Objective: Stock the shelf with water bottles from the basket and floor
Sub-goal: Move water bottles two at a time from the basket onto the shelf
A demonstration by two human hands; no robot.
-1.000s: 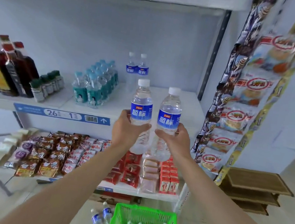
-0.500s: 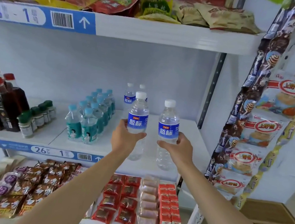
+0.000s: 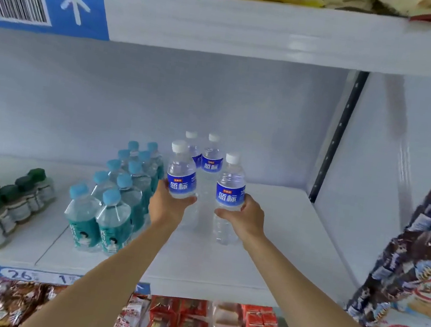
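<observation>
While carried in over the shelf (image 3: 221,269) since a second ago: left hand (image 3: 168,206) clasping one water bottle (image 3: 181,175), right hand (image 3: 248,219) another (image 3: 229,193), just before two stocked bottles (image 3: 211,160); set-down pending.

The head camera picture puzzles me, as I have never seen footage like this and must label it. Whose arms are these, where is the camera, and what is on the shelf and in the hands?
No machine here: a person wears the camera on their head, so you see their own two bare arms reaching forward. The left hand grips one clear water bottle with a blue label and white cap; the right hand grips a second such bottle. On the white shelf, two matching bottles stand behind them. To the left stand teal-labelled bottles with light blue caps and small green-capped jars.
</observation>
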